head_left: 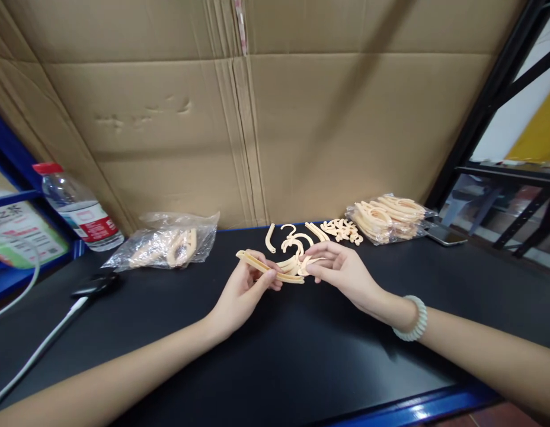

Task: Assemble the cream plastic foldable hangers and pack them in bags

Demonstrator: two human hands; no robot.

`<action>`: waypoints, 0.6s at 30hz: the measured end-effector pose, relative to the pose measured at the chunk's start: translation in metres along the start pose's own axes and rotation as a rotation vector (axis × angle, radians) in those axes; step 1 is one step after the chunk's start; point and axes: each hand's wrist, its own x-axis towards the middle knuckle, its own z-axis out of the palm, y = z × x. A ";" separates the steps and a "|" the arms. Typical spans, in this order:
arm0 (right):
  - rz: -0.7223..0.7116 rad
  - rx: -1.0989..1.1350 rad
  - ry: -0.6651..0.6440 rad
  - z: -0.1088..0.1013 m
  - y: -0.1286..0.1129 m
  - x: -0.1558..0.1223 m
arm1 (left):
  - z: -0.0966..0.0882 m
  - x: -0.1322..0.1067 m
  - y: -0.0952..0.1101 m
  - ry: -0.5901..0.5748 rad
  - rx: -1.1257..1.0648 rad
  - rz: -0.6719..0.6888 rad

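My left hand (248,284) is closed around a long, slightly curved beige hanger arm (270,270), fingers behind it and thumb in front. At the right end of that arm, my right hand (339,270) pinches a small beige hanger piece (304,265); its exact shape is partly covered by the fingers. The two pieces meet or overlap there, and I cannot tell whether they are joined. Just behind the hands lie loose beige hanger parts: a hook (288,228), a curved arm (270,238), straighter arms (317,231) and a heap of small connector pieces (342,230).
A clear bag of beige parts (181,249) lies at the left, near a water bottle (86,210). Another packed bag (388,218) and a phone (446,234) are at the right. A black device (95,284) with a white cable sits front left. Cardboard (168,136) stands behind the black table.
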 end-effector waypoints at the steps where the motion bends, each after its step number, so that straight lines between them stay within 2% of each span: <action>1: -0.004 -0.003 0.003 0.000 -0.001 -0.001 | 0.000 0.000 0.000 0.004 -0.003 0.007; 11: -0.006 -0.013 -0.023 0.001 -0.002 -0.002 | 0.000 -0.005 0.002 0.026 0.042 0.056; 18: 0.009 0.127 -0.004 0.000 0.001 -0.002 | 0.001 -0.005 0.002 0.033 0.042 0.079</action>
